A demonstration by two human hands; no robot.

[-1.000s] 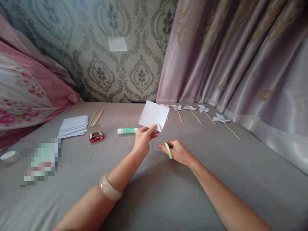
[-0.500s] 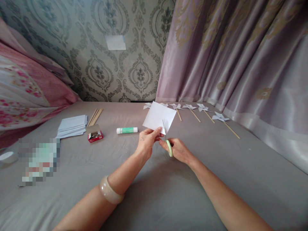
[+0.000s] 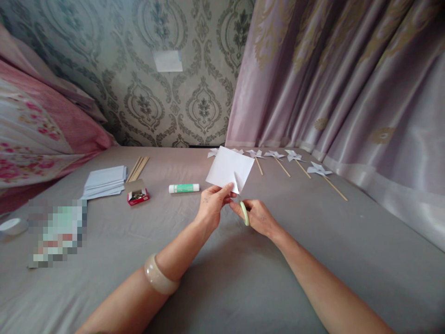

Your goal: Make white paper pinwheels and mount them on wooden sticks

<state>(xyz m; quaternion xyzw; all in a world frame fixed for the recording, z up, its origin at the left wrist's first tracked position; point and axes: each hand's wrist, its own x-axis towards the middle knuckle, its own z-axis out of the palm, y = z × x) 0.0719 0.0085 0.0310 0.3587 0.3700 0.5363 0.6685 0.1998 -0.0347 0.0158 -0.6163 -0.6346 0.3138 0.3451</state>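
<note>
Several pinwheels (image 3: pixel 319 170) assembled; left hand (image 3: pixel 210 205), fingers pinching, holds up the white sheet (image 3: pixel 227 168), cutting apparently unfinished, scissors (image 3: pixel 244 214) at its near corner gripped by fingers of right hand (image 3: pixel 259 217); paper stack (image 3: pixel 104 180) seemingly uncut.

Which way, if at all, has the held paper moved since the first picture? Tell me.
Yes: the held paper has shifted right, away from the green-labelled tube.
</note>
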